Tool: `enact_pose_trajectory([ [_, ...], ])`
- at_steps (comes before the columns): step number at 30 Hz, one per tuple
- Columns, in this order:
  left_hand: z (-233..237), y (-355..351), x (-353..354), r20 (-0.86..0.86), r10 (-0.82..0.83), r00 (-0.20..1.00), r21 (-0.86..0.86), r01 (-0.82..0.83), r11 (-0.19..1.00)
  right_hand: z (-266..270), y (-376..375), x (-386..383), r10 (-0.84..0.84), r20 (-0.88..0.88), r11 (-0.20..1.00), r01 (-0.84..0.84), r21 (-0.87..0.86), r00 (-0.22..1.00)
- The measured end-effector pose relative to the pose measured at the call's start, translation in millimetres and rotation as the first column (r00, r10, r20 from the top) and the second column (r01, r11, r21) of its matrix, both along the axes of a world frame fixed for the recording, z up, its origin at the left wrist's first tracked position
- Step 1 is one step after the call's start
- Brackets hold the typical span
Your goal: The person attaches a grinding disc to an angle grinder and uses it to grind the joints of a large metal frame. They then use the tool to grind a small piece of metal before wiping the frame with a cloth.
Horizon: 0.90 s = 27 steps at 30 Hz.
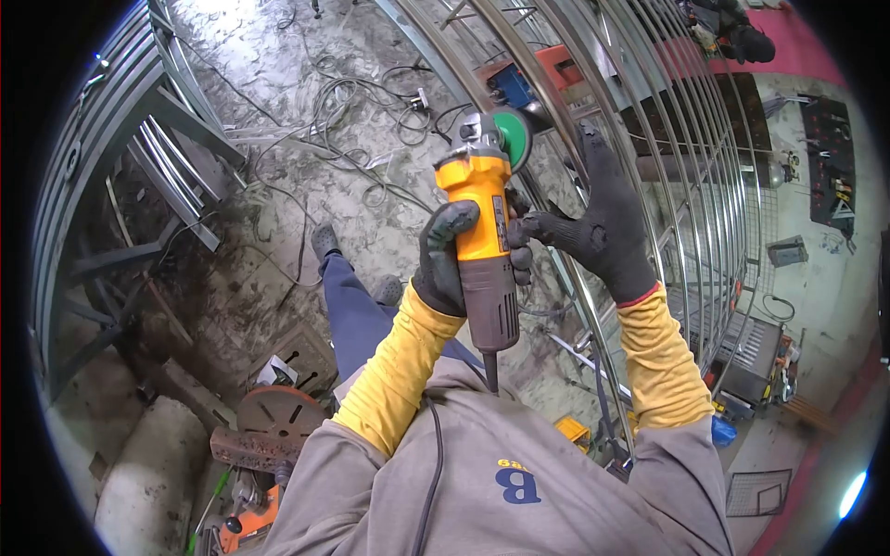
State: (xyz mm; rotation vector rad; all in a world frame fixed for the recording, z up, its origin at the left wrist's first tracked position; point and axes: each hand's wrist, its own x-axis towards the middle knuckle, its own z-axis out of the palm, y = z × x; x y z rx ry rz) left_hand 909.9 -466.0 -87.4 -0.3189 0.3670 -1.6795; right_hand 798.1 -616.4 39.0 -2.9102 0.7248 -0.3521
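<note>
A yellow and dark-grey angle grinder (480, 218) stands nearly upright in the middle of the view, its green disc (513, 139) at the top right of its head. My left hand (442, 255), in a dark glove, wraps round the grinder body, its fingertips showing on the far side. My right hand (603, 227), also gloved, has its fingers stretched up beside the shiny metal tubes, with the thumb pointing at the grinder. Those tubes form a long curved railing (593, 102) on the right. The grinder's cord runs down from its lower end over my shirt.
Cables (348, 102) lie tangled on the stained floor ahead. At left stands a grey metal frame (120, 120). A cut-off saw with a brown disc guard (283, 412) is at lower left. Beyond the railing are a red and blue machine (514, 85) and a dark tool mat (828, 157).
</note>
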Motion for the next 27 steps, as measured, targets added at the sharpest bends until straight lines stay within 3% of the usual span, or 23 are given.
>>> enact_pose_trajectory([
  [2,5.1,-2.0,4.6,0.163,0.049,0.985,0.042,-0.057,0.998,2.8,1.5,2.7,-0.002,0.024,0.999,0.001,0.048,1.0],
  [10,10.7,4.2,1.6,0.269,0.052,0.962,0.085,-0.078,0.993,-1.6,-1.9,-0.4,-0.006,0.037,0.997,0.003,0.082,0.999],
  [16,10.7,4.0,-3.7,0.22,0.045,0.975,0.091,-0.067,0.994,-0.4,-4.6,-0.6,0.034,0.067,0.996,-0.039,0.078,0.997],
  [24,20.0,-0.1,3.7,0.302,0.076,0.95,0.107,-0.113,0.988,1.4,-2.6,-1.5,0.034,0.089,0.99,-0.046,0.133,0.995],
  [27,20.6,2.2,0.1,0.297,0.079,0.952,0.053,-0.099,0.994,1.4,-4.4,-1.3,-0.007,0.124,0.969,-0.024,0.248,0.992],
])
